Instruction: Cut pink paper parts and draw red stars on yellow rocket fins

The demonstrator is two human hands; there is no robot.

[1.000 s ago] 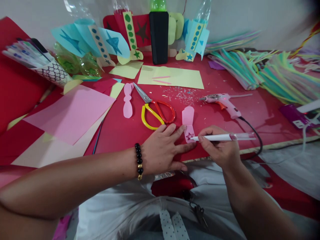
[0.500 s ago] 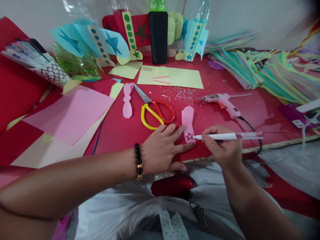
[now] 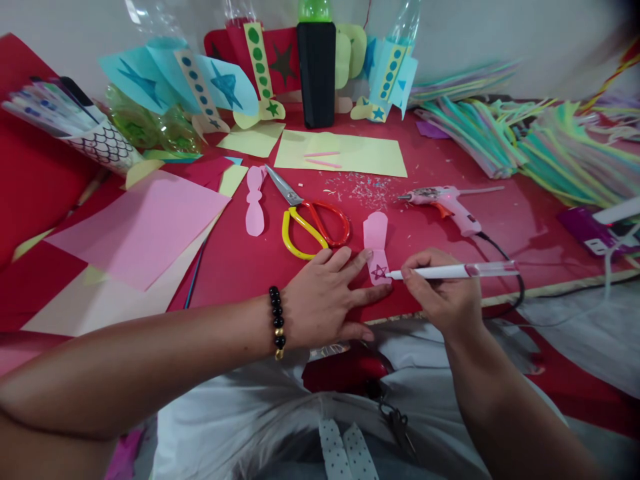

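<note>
My left hand [image 3: 325, 297] lies flat on the red table [image 3: 240, 267], its fingertips at the edge of a pink paper cutout [image 3: 376, 250]. This waisted cutout carries a small dark pink star [image 3: 379, 272] near its lower end. My right hand [image 3: 440, 293] grips a white pen [image 3: 450, 271] with a clear end, and the tip sits at the star. Above my left hand lie red-and-yellow-handled scissors [image 3: 313, 223]. Beside them is a second pink cutout [image 3: 255, 203].
A pink hot glue gun [image 3: 443, 207] lies to the right, its black cord [image 3: 515, 280] trailing over the table edge. Pink and cream paper sheets [image 3: 140, 230] lie left. Bundled pastel paper strips [image 3: 560, 157] lie right. Paper crafts on plastic bottles stand behind.
The pen has shifted slightly right and its tip has drawn back a little from the star. My left hand and the cutout stay in place.
</note>
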